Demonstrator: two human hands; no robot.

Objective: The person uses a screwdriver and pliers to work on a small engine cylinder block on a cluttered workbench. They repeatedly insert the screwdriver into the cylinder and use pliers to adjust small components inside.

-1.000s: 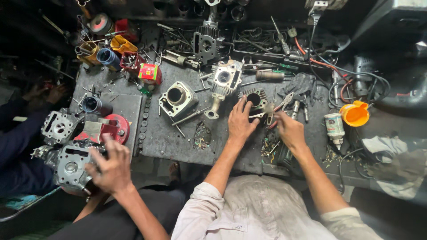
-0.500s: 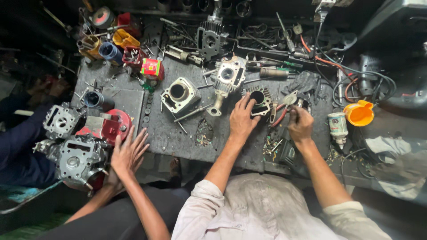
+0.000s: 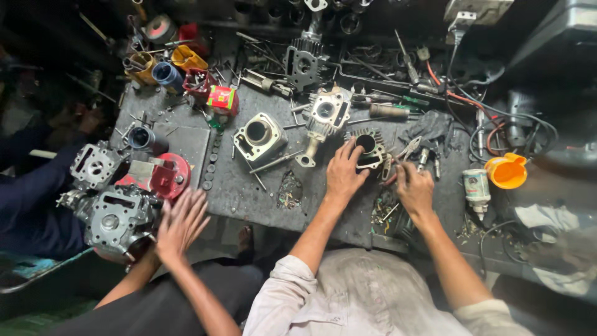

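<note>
My left hand (image 3: 344,173) lies on the workbench with its fingers gripping the rim of a dark finned engine cylinder (image 3: 368,144). My right hand (image 3: 415,188) is just right of it, fingers curled around a thin metal tool (image 3: 398,165) beside a pair of pliers (image 3: 407,149). What the tool's tip touches is hidden. A small pile of screws and bits (image 3: 385,210) lies below, between my hands. A silver cylinder head (image 3: 326,117) and a square cylinder block (image 3: 259,137) stand left of my left hand.
A co-worker's hand (image 3: 180,223) reaches in at the lower left beside a grey engine casing (image 3: 115,214) and a red part (image 3: 168,176). An orange funnel (image 3: 507,171) and a small bottle (image 3: 477,186) sit right. Cables, cans and tools crowd the bench's back (image 3: 373,81).
My right hand has moved up and slightly right, closing on the thin tool. The co-worker's hand has slid right, off the grey casing. My left hand has stayed on the finned cylinder.
</note>
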